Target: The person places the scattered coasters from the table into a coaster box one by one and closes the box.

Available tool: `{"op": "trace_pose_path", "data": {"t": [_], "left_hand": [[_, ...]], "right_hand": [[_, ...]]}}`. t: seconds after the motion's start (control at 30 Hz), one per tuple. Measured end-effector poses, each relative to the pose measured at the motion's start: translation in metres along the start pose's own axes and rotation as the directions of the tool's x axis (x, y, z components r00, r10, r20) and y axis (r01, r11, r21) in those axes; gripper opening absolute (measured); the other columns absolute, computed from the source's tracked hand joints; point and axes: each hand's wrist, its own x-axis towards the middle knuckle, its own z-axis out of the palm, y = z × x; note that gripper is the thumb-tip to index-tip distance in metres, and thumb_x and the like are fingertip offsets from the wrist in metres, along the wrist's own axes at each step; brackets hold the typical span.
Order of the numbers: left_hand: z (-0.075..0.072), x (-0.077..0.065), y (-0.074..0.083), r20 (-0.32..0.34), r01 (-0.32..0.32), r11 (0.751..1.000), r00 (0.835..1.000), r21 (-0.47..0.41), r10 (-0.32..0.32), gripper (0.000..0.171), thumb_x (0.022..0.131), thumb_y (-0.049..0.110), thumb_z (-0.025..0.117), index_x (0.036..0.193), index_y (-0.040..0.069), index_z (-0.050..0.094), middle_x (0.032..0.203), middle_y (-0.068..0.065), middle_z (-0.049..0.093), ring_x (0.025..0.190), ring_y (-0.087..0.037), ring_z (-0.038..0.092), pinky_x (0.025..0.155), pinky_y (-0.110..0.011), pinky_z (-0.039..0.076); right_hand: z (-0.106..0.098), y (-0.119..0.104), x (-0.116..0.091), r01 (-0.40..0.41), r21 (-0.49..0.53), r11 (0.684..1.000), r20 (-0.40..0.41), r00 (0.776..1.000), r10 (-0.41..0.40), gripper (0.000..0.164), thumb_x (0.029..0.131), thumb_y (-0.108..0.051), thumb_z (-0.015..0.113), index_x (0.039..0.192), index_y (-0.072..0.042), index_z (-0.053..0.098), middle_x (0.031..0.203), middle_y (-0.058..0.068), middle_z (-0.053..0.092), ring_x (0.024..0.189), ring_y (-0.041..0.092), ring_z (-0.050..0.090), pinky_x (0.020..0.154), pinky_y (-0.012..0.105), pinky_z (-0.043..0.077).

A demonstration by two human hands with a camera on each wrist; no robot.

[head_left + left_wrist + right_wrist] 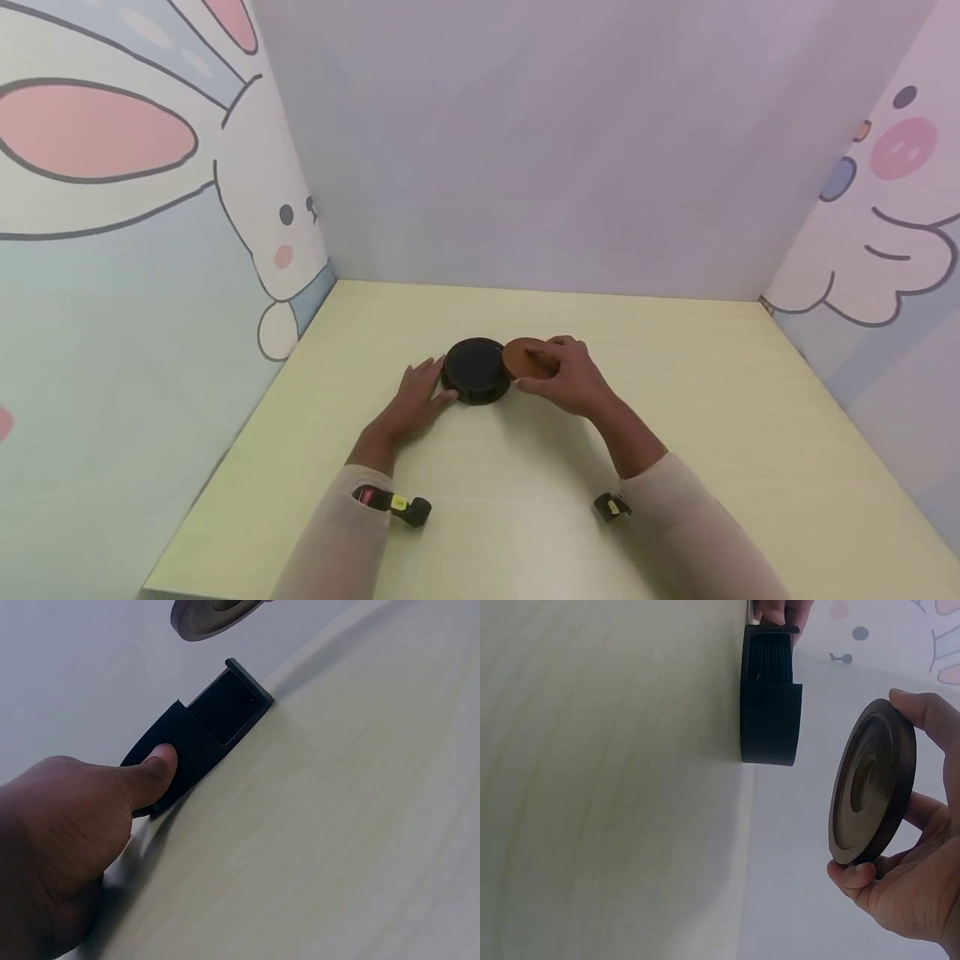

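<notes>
A round black coaster holder (476, 367) stands on the table, with dark layered edges showing through the cut-out in its side (225, 709). My left hand (415, 400) grips its left side, the thumb pressed against the wall in the left wrist view. Just right of the holder, my right hand (573, 379) holds a round brown coaster (874, 784) by its edge, thumb and fingers on opposite sides. The coaster is raised off the table and tilted, its underside showing a rim and a ringed centre. In the head view it overlaps the holder's right edge.
The pale yellow table (495, 500) is bounded by a plain lilac wall (525, 167) behind. Side walls with cartoon animals (262, 192) rise at left and right. A small black camera (411, 509) sticks out from the left wrist, another (611, 506) from the right.
</notes>
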Motion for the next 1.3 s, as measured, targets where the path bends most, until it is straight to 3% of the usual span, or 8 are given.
{"op": "trace_pose_path", "data": {"t": [0.43, 0.6, 0.93, 1.3], "left_hand": [[0.004, 0.001, -0.003, 0.004, 0.002, 1.000, 1.000, 0.014, -0.002, 0.080, 0.114, 0.045, 0.053, 0.174, 0.003, 0.021, 0.179, -0.021, 0.031, 0.170, -0.044, 0.018, 0.140, -0.066, 0.003], [0.007, 0.001, -0.004, -0.015, -0.009, 1.000, 1.000, 0.007, 0.009, 0.083, 0.113, 0.050, 0.052, 0.173, 0.002, 0.022, 0.178, -0.023, 0.033, 0.169, -0.047, 0.020, 0.139, -0.069, 0.005], [0.004, 0.000, 0.001, 0.020, 0.027, 0.999, 0.999, 0.036, -0.027, 0.080, 0.114, 0.044, 0.054, 0.175, 0.004, 0.020, 0.180, -0.020, 0.030, 0.171, -0.041, 0.017, 0.141, -0.064, 0.003], [0.001, 0.002, 0.004, 0.010, 0.023, 0.999, 1.000, 0.034, -0.024, 0.080, 0.114, 0.041, 0.056, 0.175, 0.005, 0.020, 0.180, -0.019, 0.032, 0.171, -0.041, 0.017, 0.140, -0.065, 0.004]], "right_hand": [[0.021, -0.008, 0.017, -0.002, -0.067, 0.998, -0.010, 1.000, 0.002, 0.068, 0.086, -0.047, 0.089, 0.147, -0.025, 0.069, 0.148, 0.018, 0.053, 0.139, 0.042, 0.046, 0.105, 0.061, 0.056], [0.032, -0.015, 0.024, -0.002, -0.092, 0.996, -0.008, 1.000, 0.002, 0.067, 0.088, -0.047, 0.089, 0.147, -0.023, 0.069, 0.150, 0.021, 0.051, 0.140, 0.045, 0.044, 0.104, 0.063, 0.057], [0.056, -0.030, 0.034, 0.038, -0.143, 0.989, 0.033, 0.999, -0.033, 0.069, 0.088, -0.048, 0.090, 0.147, -0.019, 0.068, 0.145, 0.022, 0.054, 0.131, 0.042, 0.048, 0.103, 0.058, 0.059], [0.065, -0.035, 0.043, 0.030, -0.255, 0.967, 0.033, 0.999, -0.022, 0.073, 0.093, -0.051, 0.084, 0.152, -0.015, 0.062, 0.145, 0.024, 0.055, 0.128, 0.041, 0.049, 0.103, 0.062, 0.054]]}}
